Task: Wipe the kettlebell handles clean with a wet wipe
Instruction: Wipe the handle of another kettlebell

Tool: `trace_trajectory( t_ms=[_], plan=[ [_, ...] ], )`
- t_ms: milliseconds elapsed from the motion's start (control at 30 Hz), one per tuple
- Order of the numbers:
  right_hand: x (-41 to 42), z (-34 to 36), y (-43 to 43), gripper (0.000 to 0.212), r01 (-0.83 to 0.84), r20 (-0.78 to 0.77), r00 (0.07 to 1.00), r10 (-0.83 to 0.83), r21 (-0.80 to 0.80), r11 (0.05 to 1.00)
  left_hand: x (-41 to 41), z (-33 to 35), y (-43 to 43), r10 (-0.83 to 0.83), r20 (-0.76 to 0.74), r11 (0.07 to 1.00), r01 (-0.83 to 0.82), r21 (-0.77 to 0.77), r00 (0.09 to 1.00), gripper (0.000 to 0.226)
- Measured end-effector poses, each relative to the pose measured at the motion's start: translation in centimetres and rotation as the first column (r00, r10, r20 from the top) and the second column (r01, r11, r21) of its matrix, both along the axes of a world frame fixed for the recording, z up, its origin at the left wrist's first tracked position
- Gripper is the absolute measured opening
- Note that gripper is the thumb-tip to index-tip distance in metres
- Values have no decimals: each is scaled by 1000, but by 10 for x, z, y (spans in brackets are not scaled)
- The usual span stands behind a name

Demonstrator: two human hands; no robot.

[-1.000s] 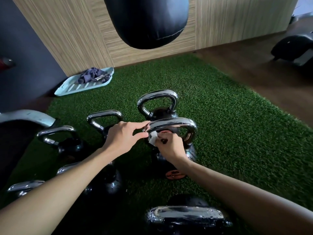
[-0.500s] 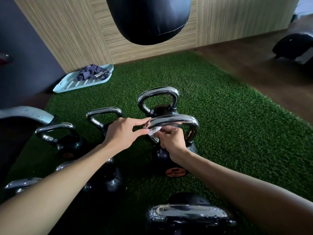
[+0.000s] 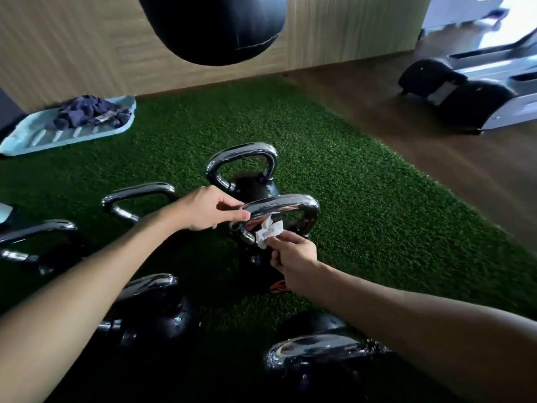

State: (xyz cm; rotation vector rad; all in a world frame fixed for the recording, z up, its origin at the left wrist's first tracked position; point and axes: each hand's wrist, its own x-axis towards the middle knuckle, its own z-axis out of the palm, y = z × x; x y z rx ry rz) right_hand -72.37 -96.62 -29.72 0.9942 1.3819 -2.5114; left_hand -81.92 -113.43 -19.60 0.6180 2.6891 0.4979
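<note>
Green turf (image 3: 377, 205) across most of the view, wood floor (image 3: 421, 135) off at 2 o'clock. Black bag (image 3: 212, 27) hanging at 12. Pale tray (image 3: 26, 144) at 10, with a dark cloth (image 3: 87, 112) heaped in it. Several kettlebells upright on the turf, chrome handles up: the worked kettlebell (image 3: 255, 271) dead centre, a second kettlebell (image 3: 251, 184) just behind it at 12, more from 9 round to 6.

Both hands at the centre handle (image 3: 290, 202). Left hand (image 3: 203, 209) at the handle's 9, thumb and forefinger closed on the left shoulder, steadying. Right hand (image 3: 293, 257) at its 6, fingertips clamped on the wipe (image 3: 268, 231). Wipe white, bunched, touching the inside of the left leg just under the bar.

Changed within the last second: right hand no longer up inside the loop with the wipe against the bar's underside, but lower and out in front, with the wipe drawn down to the left leg. Left hand in the same hold throughout.

Reads as the bar likely done and the stroke now on the left leg. Still to do on this handle, by that reading: the right leg, and the patch hidden under the left hand, needing a shift of that hold. Beyond that, the other handles; no telling clean from unclean here, though the near handle (image 3: 319, 349) at 6 looks beaded with wet.
</note>
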Motion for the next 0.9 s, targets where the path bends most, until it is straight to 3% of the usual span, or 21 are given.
trace_trajectory(
  t_ms=[233, 467, 667, 733, 900],
  plan=[
    [-5, 17, -30, 15, 455, -9, 890, -457, -62, 888, -13, 6, -3, -132, -19, 991, 132, -39, 991, 64],
    [-14, 17, -70, 14, 509, -114, 860, -498, 273, 816, -18, 11, -2, -215, -83, 969, 202, -142, 973, 45],
    [-21, 20, -55, 10, 661, -107, 722, -684, 401, 635, -23, 7, -1, -245, -146, 952, 210, -223, 958, 54],
    [-23, 22, -56, 16, 661, -107, 707, -699, 452, 599, -21, 6, -2, -241, -157, 952, 202, -228, 958, 56],
    [-25, 27, -49, 6, 638, -85, 677, -731, 563, 525, -17, 9, -1, -241, -166, 954, 202, -224, 956, 57]
  ],
)
